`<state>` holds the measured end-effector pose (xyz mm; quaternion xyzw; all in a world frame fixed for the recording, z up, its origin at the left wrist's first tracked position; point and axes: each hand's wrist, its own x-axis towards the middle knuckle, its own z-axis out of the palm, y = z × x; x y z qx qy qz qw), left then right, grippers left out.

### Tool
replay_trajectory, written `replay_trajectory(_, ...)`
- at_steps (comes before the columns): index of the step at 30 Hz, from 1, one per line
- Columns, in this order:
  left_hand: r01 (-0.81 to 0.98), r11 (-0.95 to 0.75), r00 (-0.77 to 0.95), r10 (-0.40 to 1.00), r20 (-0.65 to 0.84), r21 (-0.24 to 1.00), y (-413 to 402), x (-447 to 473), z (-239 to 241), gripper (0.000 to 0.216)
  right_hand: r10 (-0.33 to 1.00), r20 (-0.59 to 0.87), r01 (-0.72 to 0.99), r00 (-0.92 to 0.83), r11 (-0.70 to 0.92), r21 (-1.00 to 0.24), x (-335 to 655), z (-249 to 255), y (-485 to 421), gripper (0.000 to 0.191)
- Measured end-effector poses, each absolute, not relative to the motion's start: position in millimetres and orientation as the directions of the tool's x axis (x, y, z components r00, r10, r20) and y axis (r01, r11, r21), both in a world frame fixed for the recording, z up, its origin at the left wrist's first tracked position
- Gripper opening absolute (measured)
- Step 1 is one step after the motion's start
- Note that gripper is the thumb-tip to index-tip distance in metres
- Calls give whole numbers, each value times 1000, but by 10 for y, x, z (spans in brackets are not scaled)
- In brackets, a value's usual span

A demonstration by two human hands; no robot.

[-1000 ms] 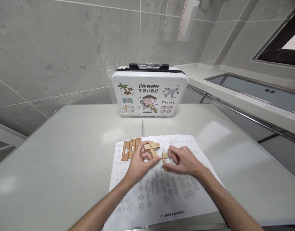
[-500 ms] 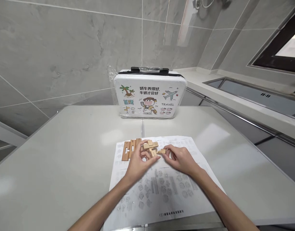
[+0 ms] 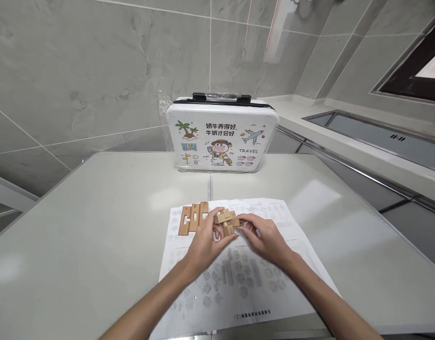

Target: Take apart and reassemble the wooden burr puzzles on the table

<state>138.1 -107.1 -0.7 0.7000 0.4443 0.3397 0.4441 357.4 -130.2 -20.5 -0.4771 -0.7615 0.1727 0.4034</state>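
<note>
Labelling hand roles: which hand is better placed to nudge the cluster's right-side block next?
Likely the right hand: it pinches the side block by its outer end, while the left hand grips the wooden cluster.

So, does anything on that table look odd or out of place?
One thing: the printed sheet seems upside down from this view, its large heading appearing inverted along the near edge. I see no spill.

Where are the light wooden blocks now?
In the head view, the blocks are held between the left hand and right hand, right of the numbered planks.
</note>
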Motion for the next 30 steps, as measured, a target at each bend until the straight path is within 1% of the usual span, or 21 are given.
replay_trajectory(4,373,-315,415,898,147,873,-1065,1365,-52,73,831,497,577,-250,540,-613,3564,-154,-1320,23)
replay_trajectory(9,430,-432,412,875,254,793,-1046,1349,-56,68,804,526,548,-278,582,-600,3564,-101,-1332,24)
replay_trajectory(11,435,-437,418,872,253,787,-1039,1347,-38,67,800,529,534,-282,589,-606,3562,-94,-1334,24)
replay_trajectory(17,379,-422,457,859,230,824,-1031,1357,-15,63,812,502,502,-299,581,-641,3543,-108,-1343,21)
replay_trajectory(20,365,-397,440,870,220,842,-1041,1369,-14,65,857,465,486,-222,511,-709,3541,-121,-1346,20)
replay_trajectory(22,350,-358,412,889,201,866,-1052,1381,-2,69,903,408,464,-137,422,-778,3544,-120,-1343,23)
replay_trajectory(24,310,-294,388,907,162,904,-1061,1394,21,72,939,334,442,-87,337,-831,3547,-107,-1333,26)
replay_trajectory(27,230,-201,372,922,104,952,-1065,1410,55,75,962,252,423,-108,274,-864,3549,-73,-1307,30)
replay_trajectory(30,191,-170,387,918,85,967,-1066,1414,68,76,969,187,365,-163,236,-901,3553,-45,-1285,28)
